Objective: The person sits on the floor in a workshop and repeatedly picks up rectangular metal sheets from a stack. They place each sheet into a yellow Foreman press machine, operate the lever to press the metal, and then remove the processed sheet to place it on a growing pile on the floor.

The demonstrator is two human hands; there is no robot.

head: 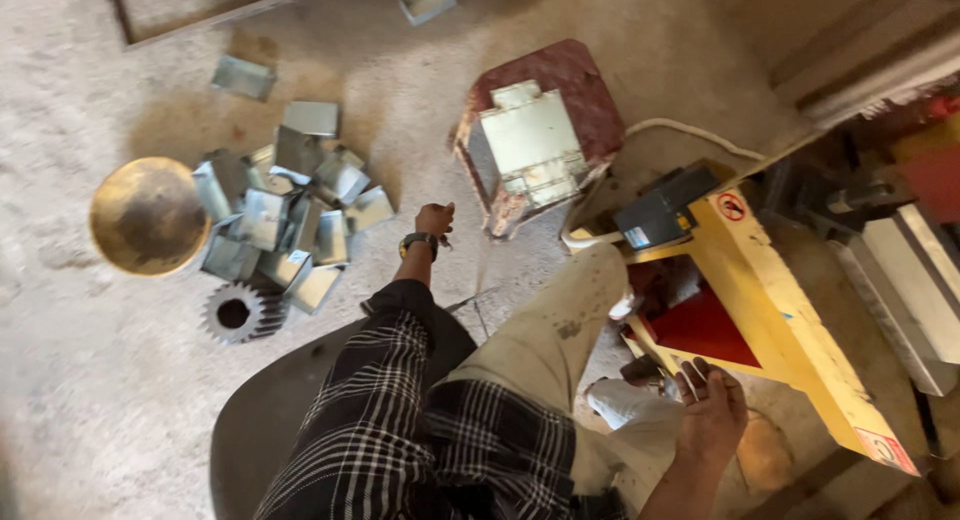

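My left hand [435,219], with a dark watch on the wrist, reaches down over the dusty floor between a pile of bent metal boxes [290,215] and a red stool [575,80]. Its fingers are curled in, and I see nothing in them. A stack of folded sheet-metal pieces [530,145] lies on the stool. My right hand [712,408] is low on the right, fingers spread, at the lower edge of a yellow machine [790,300] with a red panel [705,330]. I sit with a checked sleeve and light trousers in view.
A brass bowl [148,216] lies left of the box pile, with a steel gear [236,312] below it. Single metal boxes [243,77] are scattered farther off. A white cable [690,132] runs to the machine. A metal frame [200,5] sits at top left.
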